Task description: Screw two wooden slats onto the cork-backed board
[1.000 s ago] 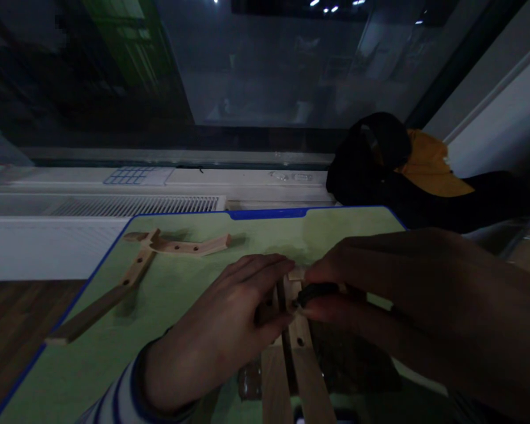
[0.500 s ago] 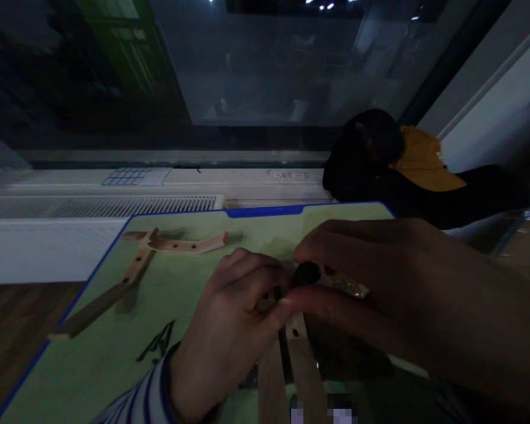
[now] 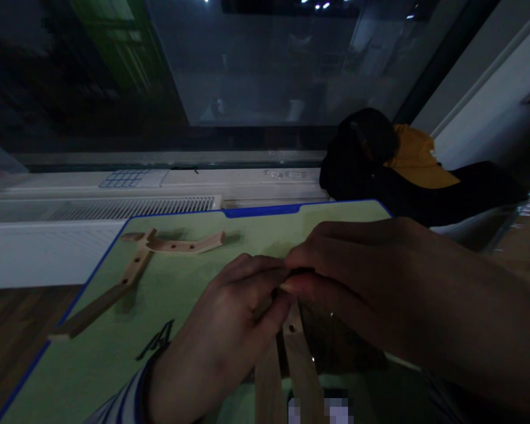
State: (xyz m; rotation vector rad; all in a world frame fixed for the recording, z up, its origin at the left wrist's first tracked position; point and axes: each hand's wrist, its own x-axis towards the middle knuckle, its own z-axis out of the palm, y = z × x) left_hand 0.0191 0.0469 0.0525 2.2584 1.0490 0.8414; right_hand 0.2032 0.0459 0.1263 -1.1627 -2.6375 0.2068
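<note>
My left hand [image 3: 221, 330] and my right hand [image 3: 371, 282] meet over the far ends of two parallel wooden slats [image 3: 291, 365] lying on a green mat [image 3: 115, 353]. My left fingers curl round the slat ends. My right thumb and fingers pinch a small dark part [image 3: 298, 272] against the wood; most of it is hidden. A striped cuff shows at my left wrist.
An assembled wooden piece with holes [image 3: 128, 274] lies at the mat's far left. A dark mark or small tool [image 3: 156, 341] sits near my left wrist. A black and yellow cap and dark bag [image 3: 393, 159] rest on the window sill. A white radiator [image 3: 92, 221] runs behind.
My left hand went from lying flat on the slats to curling round their ends. My right hand's pinch closed in, hiding the dark part. The view drifted slightly.
</note>
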